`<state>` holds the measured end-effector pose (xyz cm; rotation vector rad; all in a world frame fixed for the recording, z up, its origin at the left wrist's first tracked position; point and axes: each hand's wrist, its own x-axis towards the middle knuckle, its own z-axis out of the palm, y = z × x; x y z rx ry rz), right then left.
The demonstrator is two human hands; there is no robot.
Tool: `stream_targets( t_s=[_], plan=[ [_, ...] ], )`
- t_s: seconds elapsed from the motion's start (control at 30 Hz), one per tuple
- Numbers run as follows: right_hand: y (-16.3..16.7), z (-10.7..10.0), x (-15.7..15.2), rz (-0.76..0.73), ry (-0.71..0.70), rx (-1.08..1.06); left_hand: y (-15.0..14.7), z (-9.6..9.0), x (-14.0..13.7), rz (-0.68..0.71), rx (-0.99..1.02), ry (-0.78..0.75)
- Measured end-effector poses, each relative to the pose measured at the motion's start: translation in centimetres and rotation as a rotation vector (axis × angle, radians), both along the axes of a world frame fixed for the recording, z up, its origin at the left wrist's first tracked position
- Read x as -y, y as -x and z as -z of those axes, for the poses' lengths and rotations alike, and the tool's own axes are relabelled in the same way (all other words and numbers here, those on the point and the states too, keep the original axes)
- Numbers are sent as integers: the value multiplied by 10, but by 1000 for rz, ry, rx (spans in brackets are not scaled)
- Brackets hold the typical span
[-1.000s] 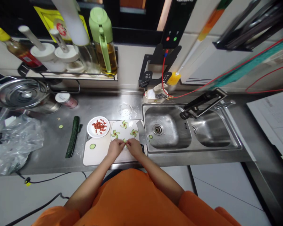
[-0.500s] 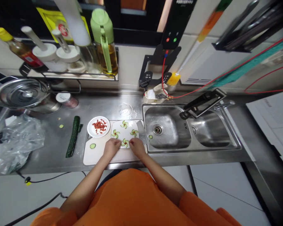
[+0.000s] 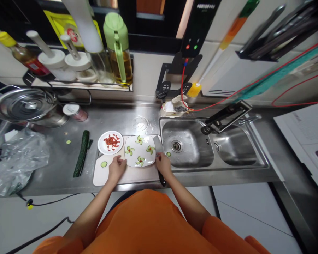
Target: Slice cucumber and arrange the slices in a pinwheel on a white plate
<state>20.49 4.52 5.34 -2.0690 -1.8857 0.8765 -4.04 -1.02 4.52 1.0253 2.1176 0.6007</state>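
Note:
A white plate [image 3: 145, 141] holds several pinwheels of cucumber slices with small red centres. It rests on a pale cutting board [image 3: 141, 173]. Just off the plate's lower left edge is my left hand [image 3: 117, 168], fingers loosely bent and apart, nothing in them. On the other side my right hand [image 3: 163, 165] is beside the plate's right edge, above a kitchen knife [image 3: 158, 144]; its fingers look slightly apart, and it hides the middle of the knife. A smaller white plate [image 3: 102, 146] with red berries stands at upper left. A cucumber slice [image 3: 104, 164] lies on the board.
Left on the steel counter are a cucumber [image 3: 81, 155], a plastic bag [image 3: 23, 155] and a lidded pot [image 3: 31, 106]. A double sink [image 3: 188, 141] with a black faucet [image 3: 222, 120] adjoins the board. Bottles [image 3: 119, 53] line the wall rack.
My hands have parted from the lowest cucumber pinwheel. The left moved outward to the left, the right outward to the right over the knife, whose black handle now shows.

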Motion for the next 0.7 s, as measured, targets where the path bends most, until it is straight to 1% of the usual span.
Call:
stream_targets(
  t_s=[0.13, 0.23, 0.4, 0.5, 0.6, 0.7],
  plan=[
    [5, 1, -2, -3, 23, 6, -5, 6, -2, 2, 100, 65],
    [6, 2, -3, 1, 41, -1, -7, 9, -5, -20, 144, 72],
    [5, 4, -5, 22, 50, -36, -7, 15, -6, -57, 291, 65],
    [5, 5, -5, 33, 40, -67, -7, 19, -5, -48, 334, 52],
    [5, 5, -5, 45, 40, -79, -6, 24, -5, -14, 328, 50],
    [6, 6, -6, 50, 46, -78, -5, 29, -7, 40, 236, 44]
  ],
)
